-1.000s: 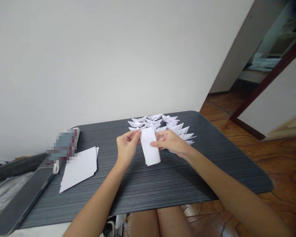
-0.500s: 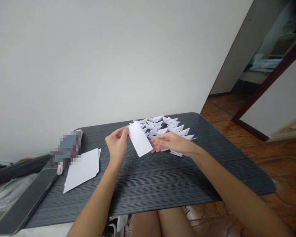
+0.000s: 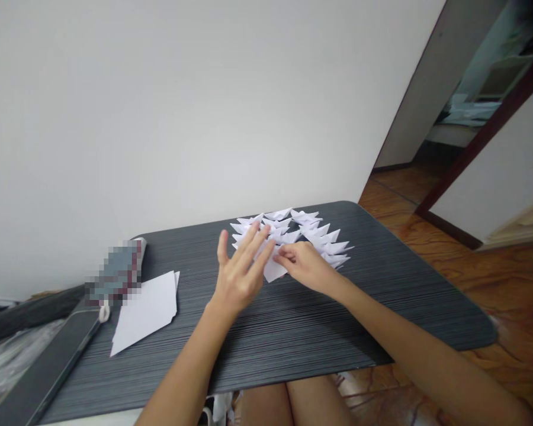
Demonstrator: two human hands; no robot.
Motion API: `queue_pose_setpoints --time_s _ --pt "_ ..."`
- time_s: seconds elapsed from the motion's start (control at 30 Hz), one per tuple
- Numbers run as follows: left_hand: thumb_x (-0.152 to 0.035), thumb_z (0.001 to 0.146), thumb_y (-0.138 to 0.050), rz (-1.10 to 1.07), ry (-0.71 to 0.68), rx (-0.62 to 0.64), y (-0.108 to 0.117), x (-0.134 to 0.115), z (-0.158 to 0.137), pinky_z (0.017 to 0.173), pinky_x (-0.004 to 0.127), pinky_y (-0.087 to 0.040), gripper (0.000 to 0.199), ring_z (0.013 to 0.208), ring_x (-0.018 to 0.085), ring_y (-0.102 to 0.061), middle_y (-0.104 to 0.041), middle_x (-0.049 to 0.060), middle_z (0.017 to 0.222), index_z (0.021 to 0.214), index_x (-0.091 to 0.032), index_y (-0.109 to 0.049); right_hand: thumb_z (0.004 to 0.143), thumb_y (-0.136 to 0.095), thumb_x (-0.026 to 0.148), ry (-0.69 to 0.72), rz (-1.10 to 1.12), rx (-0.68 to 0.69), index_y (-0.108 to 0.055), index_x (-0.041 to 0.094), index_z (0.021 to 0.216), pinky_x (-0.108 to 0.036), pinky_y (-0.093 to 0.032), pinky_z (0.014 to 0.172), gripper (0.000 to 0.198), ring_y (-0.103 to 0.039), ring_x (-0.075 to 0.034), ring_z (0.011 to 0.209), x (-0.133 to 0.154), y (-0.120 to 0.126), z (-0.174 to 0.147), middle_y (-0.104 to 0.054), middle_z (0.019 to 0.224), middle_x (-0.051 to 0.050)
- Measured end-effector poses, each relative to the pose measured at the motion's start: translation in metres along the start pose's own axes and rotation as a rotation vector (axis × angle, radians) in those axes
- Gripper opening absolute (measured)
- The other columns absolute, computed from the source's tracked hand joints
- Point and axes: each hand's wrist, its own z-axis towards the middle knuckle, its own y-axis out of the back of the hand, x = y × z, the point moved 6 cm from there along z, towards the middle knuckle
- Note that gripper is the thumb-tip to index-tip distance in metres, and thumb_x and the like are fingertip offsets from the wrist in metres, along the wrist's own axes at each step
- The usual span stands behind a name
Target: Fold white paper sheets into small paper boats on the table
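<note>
One white paper point(image 3: 274, 271) juts left from the right hand's grip point(image 3: 306, 266).

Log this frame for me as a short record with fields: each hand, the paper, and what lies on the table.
Left hand: raised, fingers spread; contact with the paper unclear
Right hand: thumb and fingers pinching a piece of white paper
Held paper: partly hidden behind the left hand
Table: dark, with fine lines
Far side of table: group of white paper boats
Left side of table: flat white sheets, beside a pixelated object
</note>
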Motion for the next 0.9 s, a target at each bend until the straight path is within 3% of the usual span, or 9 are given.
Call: queue_pose_setpoints --time_s 0.13,0.3,0.43,0.57,0.7,0.73,0.8,0.87,0.9 --pt "-0.006 0.079 -0.041 0.137 -0.181 0.195 -0.015 -0.017 -0.005 0.098 0.043 -0.001 0.034 0.113 0.020 -0.046 -0.060 0.004 0.110 0.105 -0.025 -0.054 0.080 -0.044 0.019 0.081 -0.118 0.055 -0.058 0.014 0.063 -0.021 -0.033 0.049 0.023 -0.051 -0.011 0.051 0.012 -0.002 -0.004 -0.060 0.058 -0.002" --pt "-0.007 0.082 -0.035 0.261 -0.138 0.301 -0.025 -0.011 -0.004 0.092 0.045 -0.003 0.025 0.102 0.020 -0.053 -0.066 0.003 0.074 0.076 -0.018 -0.057 0.079 -0.045 0.016 0.159 -0.228 0.086 -0.058 0.014 0.058 -0.021 -0.027 0.047 0.025 -0.045 -0.009 0.047 0.021 -0.002 -0.008 -0.055 0.050 0.000" --pt "-0.013 0.083 -0.038 0.309 -0.089 0.343 -0.021 0.003 -0.001 0.088 0.046 -0.007 0.019 0.095 0.020 -0.054 -0.064 0.002 0.073 0.074 -0.017 -0.055 0.078 -0.046 0.017 0.133 -0.191 0.131 -0.061 0.014 0.061 -0.021 -0.027 0.049 0.024 -0.045 -0.009 0.049 0.017 0.007 -0.004 -0.055 0.051 0.001" --pt "-0.014 0.081 -0.041 0.374 0.054 0.266 -0.001 0.032 0.003 0.085 0.046 -0.011 0.018 0.092 0.020 -0.054 -0.064 0.003 0.072 0.070 -0.017 -0.055 0.077 -0.047 0.020 0.065 -0.181 0.197 -0.064 0.012 0.065 -0.020 -0.028 0.050 0.022 -0.047 -0.009 0.052 0.004 0.021 0.002 -0.058 0.055 -0.001" --pt "-0.016 0.082 -0.039 0.405 0.275 -0.019 0.029 0.048 0.009 0.085 0.045 -0.014 0.022 0.084 0.020 -0.056 -0.064 0.006 0.074 0.070 -0.015 -0.057 0.076 -0.047 0.023 0.019 -0.171 0.268 -0.065 0.011 0.067 -0.020 -0.029 0.049 0.023 -0.048 -0.010 0.053 -0.003 0.025 0.002 -0.060 0.058 -0.002" --pt "-0.018 0.082 -0.040 0.319 0.268 0.022 0.026 0.044 0.010 0.085 0.043 -0.017 0.020 0.086 0.020 -0.055 -0.064 0.006 0.080 0.076 -0.016 -0.059 0.076 -0.048 0.023 0.031 -0.149 0.295 -0.065 0.011 0.068 -0.020 -0.030 0.049 0.023 -0.048 -0.010 0.053 -0.001 0.022 0.001 -0.060 0.059 -0.002" --pt "-0.024 0.082 -0.043 0.044 0.170 0.319 0.003 0.025 0.010 0.084 0.037 -0.025 0.019 0.087 0.018 -0.055 -0.065 0.005 0.089 0.090 -0.019 -0.059 0.076 -0.049 0.025 0.082 -0.098 0.334 -0.065 0.012 0.072 -0.020 -0.031 0.051 0.021 -0.048 -0.010 0.055 0.007 0.015 -0.002 -0.060 0.060 -0.001" --pt "-0.028 0.081 -0.044 -0.201 0.136 0.574 -0.018 0.006 0.004 0.075 0.029 -0.034 0.020 0.073 0.015 -0.057 -0.066 0.003 0.079 0.084 -0.019 -0.062 0.075 -0.051 0.025 0.125 -0.050 0.308 -0.065 0.013 0.073 -0.020 -0.033 0.053 0.019 -0.049 -0.010 0.057 0.014 0.011 -0.003 -0.060 0.062 -0.001" --pt "-0.028 0.081 -0.043 -0.277 0.189 0.618 -0.024 0.003 0.001 0.067 0.026 -0.037 0.022 0.067 0.014 -0.057 -0.066 0.003 0.074 0.081 -0.018 -0.063 0.075 -0.052 0.025 0.126 -0.021 0.255 -0.065 0.013 0.071 -0.021 -0.034 0.055 0.018 -0.049 -0.010 0.058 0.016 0.012 -0.002 -0.060 0.061 -0.001"
